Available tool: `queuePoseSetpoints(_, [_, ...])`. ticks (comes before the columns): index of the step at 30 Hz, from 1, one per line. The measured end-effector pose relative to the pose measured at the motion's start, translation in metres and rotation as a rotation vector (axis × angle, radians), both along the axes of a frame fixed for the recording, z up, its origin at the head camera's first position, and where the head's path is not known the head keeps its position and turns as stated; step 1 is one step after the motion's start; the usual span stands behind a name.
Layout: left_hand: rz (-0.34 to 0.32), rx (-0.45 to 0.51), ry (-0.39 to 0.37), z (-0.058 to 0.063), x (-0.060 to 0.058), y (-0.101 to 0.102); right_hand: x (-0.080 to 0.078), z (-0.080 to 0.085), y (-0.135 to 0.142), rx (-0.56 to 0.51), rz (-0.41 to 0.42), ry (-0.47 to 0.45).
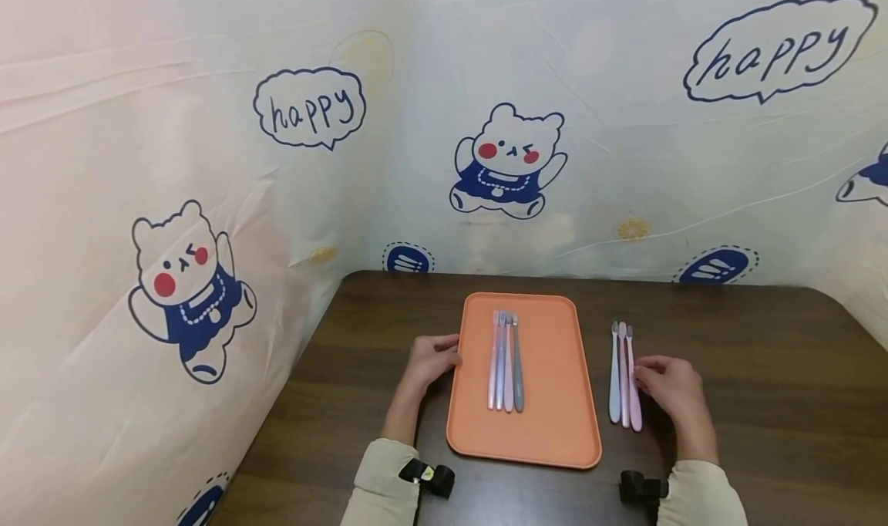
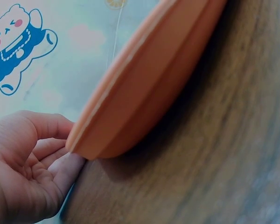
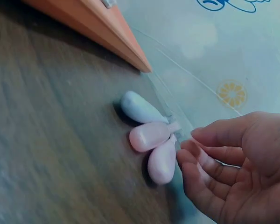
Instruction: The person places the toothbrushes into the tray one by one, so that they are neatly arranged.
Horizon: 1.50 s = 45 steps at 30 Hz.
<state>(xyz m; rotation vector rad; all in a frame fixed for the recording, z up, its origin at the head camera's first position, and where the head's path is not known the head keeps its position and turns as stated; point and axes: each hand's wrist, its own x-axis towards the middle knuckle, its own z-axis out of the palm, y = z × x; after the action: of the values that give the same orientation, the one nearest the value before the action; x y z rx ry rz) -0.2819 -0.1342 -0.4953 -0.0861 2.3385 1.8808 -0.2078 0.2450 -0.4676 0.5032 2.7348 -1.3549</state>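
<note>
An orange tray (image 1: 555,387) lies flat on the dark wood-grain surface (image 1: 777,372), its long sides running away from the person. The left hand (image 1: 428,362) is at the tray's left edge; its grip is closed on the rim, thumb and fingers pinching it, as the left wrist view confirms. Four toothbrushes lie side by side on the tray, left of its middle, heads toward the far end: a pink brush (image 1: 493,364), a bluish brush (image 1: 500,372), a second pink brush (image 1: 509,387) and a dark grey brush (image 1: 518,379). Three further toothbrushes lie directly on the surface, right of the tray and apart from it: a light blue brush (image 1: 614,379) nearest the tray, a middle pink brush (image 1: 623,379), then an outer pink brush (image 1: 634,395). Their heads also point away from the person, and their thick handle ends fan slightly apart. The right hand (image 1: 671,387) is at the outer pink brush, on its right side; its grip is loose, fingers slightly bent and not closed round a handle. Contact between fingertips and brush cannot be determined. Both forearms wear pale sleeves (image 1: 701,495), with a black wrist device (image 1: 435,478) on each. A printed sheet (image 1: 416,125) hangs behind the surface.
</note>
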Motion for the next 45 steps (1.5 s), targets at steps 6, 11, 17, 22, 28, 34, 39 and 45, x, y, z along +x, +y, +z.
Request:
queuePoseSetpoints(6, [-0.001,-0.01,0.006,0.001,0.0,-0.001,0.001,-0.001,0.005,0.012,0.021,-0.06])
queuePoseSetpoints(11, [0.001,-0.006,0.005,0.001,0.0,0.0,0.001,-0.001,0.008,0.007,0.048,-0.087])
queuePoseSetpoints(17, [0.001,-0.009,0.009,0.001,0.001,0.001,0.003,-0.001,0.01,-0.028,0.045,-0.124])
queuePoseSetpoints(22, [0.009,-0.011,0.004,0.002,0.001,0.001,0.002,0.001,0.008,-0.026,0.026,-0.13])
queuePoseSetpoints(28, [0.013,-0.009,0.001,0.001,0.001,0.001,0.0,0.0,0.005,-0.007,0.011,-0.14])
queuePoseSetpoints(34, [0.003,0.001,0.011,0.0,0.002,0.001,0.0,0.002,0.001,0.074,0.005,-0.142])
queuePoseSetpoints(39, [0.003,-0.011,0.013,-0.001,0.001,0.0,0.0,0.002,-0.001,0.112,-0.004,-0.151])
queuePoseSetpoints(45, [-0.002,-0.019,0.013,-0.001,0.002,0.0,0.0,0.001,0.0,0.116,-0.004,-0.147])
